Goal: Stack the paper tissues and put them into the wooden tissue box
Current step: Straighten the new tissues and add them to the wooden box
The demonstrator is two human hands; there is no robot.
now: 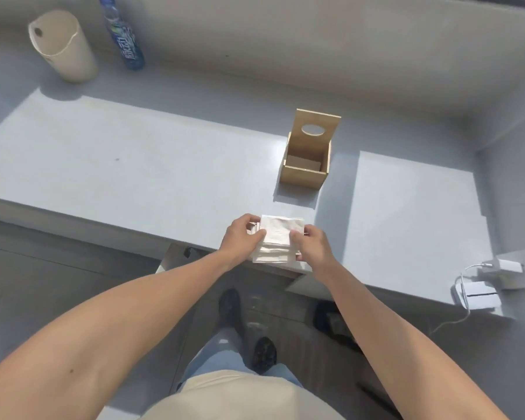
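Observation:
A stack of white paper tissues [278, 239] lies at the near edge of the grey counter [134, 165]. My left hand [241, 236] grips its left side, thumb on top. My right hand [311, 242] grips its right side, thumb pressed on the top sheet. The lower sheets stick out slightly toward me. Farther back and a little to the right stands the wooden tissue box [305, 168], its lid with an oval hole [312, 130] tilted upright. The box is open at the top, and something pale lies inside it.
A paper towel roll [62, 47] and a blue-labelled plastic bottle [123, 34] stand at the far left by the wall. A white charger with cable [497, 268] sits at the counter's right end. A wall closes the back and right sides.

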